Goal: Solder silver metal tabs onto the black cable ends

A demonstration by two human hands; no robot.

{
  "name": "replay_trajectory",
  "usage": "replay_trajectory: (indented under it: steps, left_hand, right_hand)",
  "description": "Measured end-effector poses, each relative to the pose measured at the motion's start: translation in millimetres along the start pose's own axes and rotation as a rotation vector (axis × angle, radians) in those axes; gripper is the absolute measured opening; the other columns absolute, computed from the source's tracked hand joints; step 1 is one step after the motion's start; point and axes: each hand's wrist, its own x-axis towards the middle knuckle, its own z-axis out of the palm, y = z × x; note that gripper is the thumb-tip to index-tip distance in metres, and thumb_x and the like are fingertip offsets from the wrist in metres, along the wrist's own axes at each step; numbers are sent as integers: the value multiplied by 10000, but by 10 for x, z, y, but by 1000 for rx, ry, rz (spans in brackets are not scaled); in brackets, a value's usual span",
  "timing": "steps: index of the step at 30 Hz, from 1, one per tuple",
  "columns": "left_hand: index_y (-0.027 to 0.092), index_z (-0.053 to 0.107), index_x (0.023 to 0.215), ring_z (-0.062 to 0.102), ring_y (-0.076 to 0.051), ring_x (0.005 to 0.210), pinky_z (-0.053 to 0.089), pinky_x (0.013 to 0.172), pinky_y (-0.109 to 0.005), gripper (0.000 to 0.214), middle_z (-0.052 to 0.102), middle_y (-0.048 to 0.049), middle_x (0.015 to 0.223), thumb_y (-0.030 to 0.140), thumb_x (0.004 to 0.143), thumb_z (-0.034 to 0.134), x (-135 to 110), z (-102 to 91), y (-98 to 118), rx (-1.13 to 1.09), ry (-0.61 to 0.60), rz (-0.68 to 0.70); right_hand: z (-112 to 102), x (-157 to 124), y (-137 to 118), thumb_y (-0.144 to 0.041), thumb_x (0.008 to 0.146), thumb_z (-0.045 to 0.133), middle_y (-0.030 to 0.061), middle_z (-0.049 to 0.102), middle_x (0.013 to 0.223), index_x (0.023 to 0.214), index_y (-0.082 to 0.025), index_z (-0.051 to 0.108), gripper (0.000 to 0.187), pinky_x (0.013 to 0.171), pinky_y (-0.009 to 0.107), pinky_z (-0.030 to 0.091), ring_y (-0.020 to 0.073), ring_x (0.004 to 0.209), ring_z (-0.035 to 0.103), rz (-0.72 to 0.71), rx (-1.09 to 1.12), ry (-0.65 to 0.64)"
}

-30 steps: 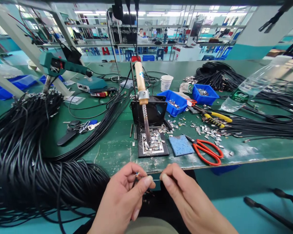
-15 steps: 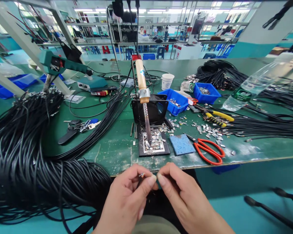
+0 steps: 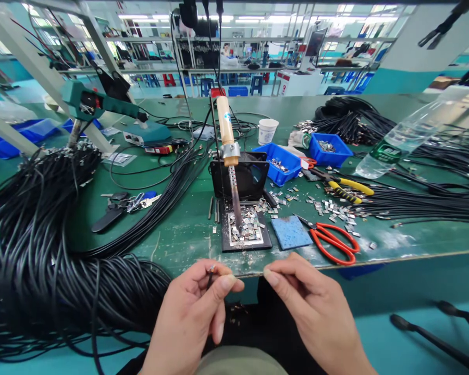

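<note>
My left hand (image 3: 189, 310) is closed around a thin black cable (image 3: 210, 278), whose stripped end with fine coloured wires shows above the curled fingers. To its right, my right hand (image 3: 315, 304) is closed in a thumb-and-finger pinch; whatever lies between those fingertips is too small or hidden to make out. A gap separates the two hands, just in front of the bench edge. Beyond them a soldering iron (image 3: 227, 125) with a wooden handle leans tip-down over small metal connectors (image 3: 247, 229) on a black base (image 3: 229, 247).
A blue sponge (image 3: 291, 232) and red-handled scissors (image 3: 336, 242) lie near the bench edge. Black cable bundles (image 3: 62, 281) fill the left. Farther back are blue bins (image 3: 283, 174), yellow-handled pliers (image 3: 352, 190), a paper cup (image 3: 268, 131) and a tilted plastic bottle (image 3: 398, 140).
My hands have moved apart from nearly touching fingertips, the left one going left with the cable and the right one going right. The bench items stay where they were.
</note>
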Motion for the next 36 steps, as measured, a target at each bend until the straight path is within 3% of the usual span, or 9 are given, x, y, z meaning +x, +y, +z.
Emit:
replay_trajectory:
  steps: [4,7,10,14,18,21,27,33,36]
  left_hand:
    - [155,685,857,460,-11,340,278,408,-155,218,781,-47,778,348,907,772,24,-7,16,9,-10,1]
    - [152,721,835,440,-30,348,314,429,-163,217,647,32,547,345,867,815,13,15,8,80,-16,20]
    - [171,748,887,428,-54,358,342,433,-169,209,518,85,442,367,865,816,-5,37,-8,136,-26,25]
    - [210,765,1046,442,-78,394,379,432,-172,257,516,88,470,407,882,784,-11,55,-16,162,-26,49]
    - [197,774,936,433,-73,412,352,417,-163,246,514,69,520,436,882,774,-12,105,-11,192,-36,76]
    - [188,745,838,412,-69,418,334,419,-157,277,482,72,505,460,878,774,-38,171,-20,179,22,90]
    - [185,730,832,399,-67,389,322,404,-152,319,455,87,445,499,870,777,-93,261,-72,112,106,63]
    - [167,757,840,442,-52,376,359,407,-169,288,661,18,586,450,849,812,-33,160,-111,92,113,74]
    - [165,776,949,446,-71,366,380,430,-181,291,582,59,459,434,847,821,4,101,-85,118,107,57]
  right_hand:
    - [-12,5,-5,-381,946,719,-18,539,688,852,-259,789,169,545,274,397,152,590,480,35,41,48]
    - [17,-10,11,-395,946,724,-17,530,687,866,-254,802,180,545,272,393,149,592,481,40,52,27]
    - [44,-21,37,-401,948,726,-23,503,670,874,-251,816,190,540,268,381,143,586,479,21,42,11]
    - [63,-21,28,-380,953,719,-27,500,655,889,-251,833,184,530,259,369,136,579,475,3,42,-14]
    - [89,-29,-13,-397,955,708,-26,514,648,896,-243,840,211,518,252,369,132,567,469,11,79,-29]
    - [125,-47,-3,-416,958,704,-20,538,669,912,-245,841,224,538,250,397,138,587,482,43,113,-27]
    - [219,-85,74,-408,952,717,-17,553,640,928,-243,840,207,549,253,444,150,595,499,43,151,23]
    - [179,-64,82,-385,922,744,-33,472,612,835,-224,824,200,514,237,414,127,559,459,49,143,99]
    - [123,-37,107,-394,906,763,-33,490,638,837,-232,817,184,510,232,403,115,555,444,79,144,162]
